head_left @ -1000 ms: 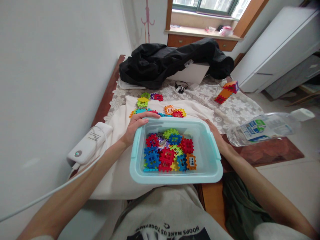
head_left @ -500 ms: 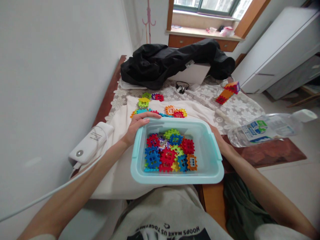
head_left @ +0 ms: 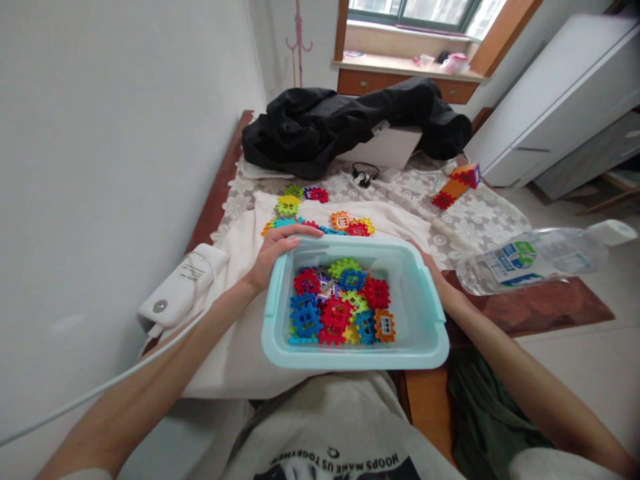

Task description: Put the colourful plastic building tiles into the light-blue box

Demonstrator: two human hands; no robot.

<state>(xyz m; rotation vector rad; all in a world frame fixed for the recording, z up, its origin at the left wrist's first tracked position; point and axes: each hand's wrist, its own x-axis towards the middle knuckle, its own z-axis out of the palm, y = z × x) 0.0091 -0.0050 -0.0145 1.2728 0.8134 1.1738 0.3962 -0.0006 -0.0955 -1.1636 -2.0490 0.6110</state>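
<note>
A pale blue plastic bin (head_left: 423,313) is being gripped at its far corners by both hands — the left hand (head_left: 273,257) curled over the rim, the right hand (head_left: 434,280) pressed against the side wall, its fingers mostly hidden. The bin is being held at the near edge of the tabletop (head_left: 530,310), above the lap. If tilted, the interlocking building tiles (head_left: 340,303) heaped inside could be spilled — they are lying loose, in red, blue, green and orange.

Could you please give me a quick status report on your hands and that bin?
Left hand and right hand grip the bin at opposite sides. Toy tiles inside. More tiles lie loose on the cloth beyond.
</note>
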